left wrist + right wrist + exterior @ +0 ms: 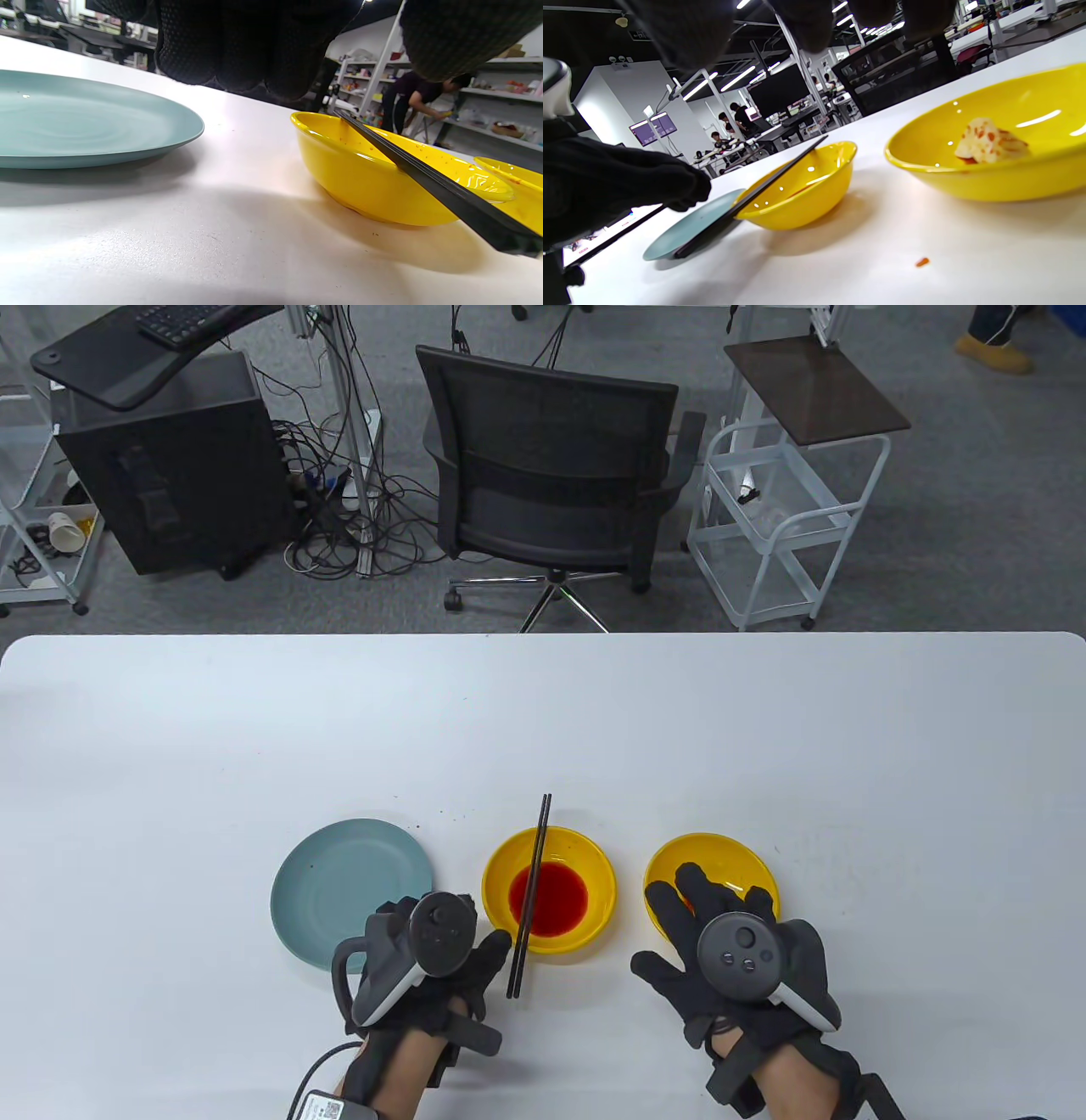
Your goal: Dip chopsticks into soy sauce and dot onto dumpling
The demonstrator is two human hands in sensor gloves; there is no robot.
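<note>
Both gloved hands sit at the near edge of the white table [764,729], each with a tracker strapped to its back. From the left hand [424,963], the black chopsticks [530,891] lie at about two o'clock, their near ends just beside its fingertips; no frame shows the fingers closed on the sticks, and whether a fingertip touches them cannot be told. The pair lies side by side across the middle yellow bowl [594,869], resting on its near and far rims, far tips jutting past the rim toward twelve o'clock and near ends overhanging toward six. Under them in the bowl lies a round pool of red sauce [560,895]. The left wrist view shows the sticks [424,178] slanting up over the bowl's rim [339,169], which is speckled with red drops, and the left fingers [237,46] curled loosely above the table, holding nothing. At nine o'clock from that bowl lies a pale blue-green plate [339,874], its near edge under the left hand. The right hand [738,950] lies spread flat and wide, fingers fanned over the near rim of the second yellow bowl [730,853] at three o'clock, gripping nothing. In the right wrist view that bowl [1009,178] holds a pale dumpling [988,142] dotted with orange-red spots.
</note>
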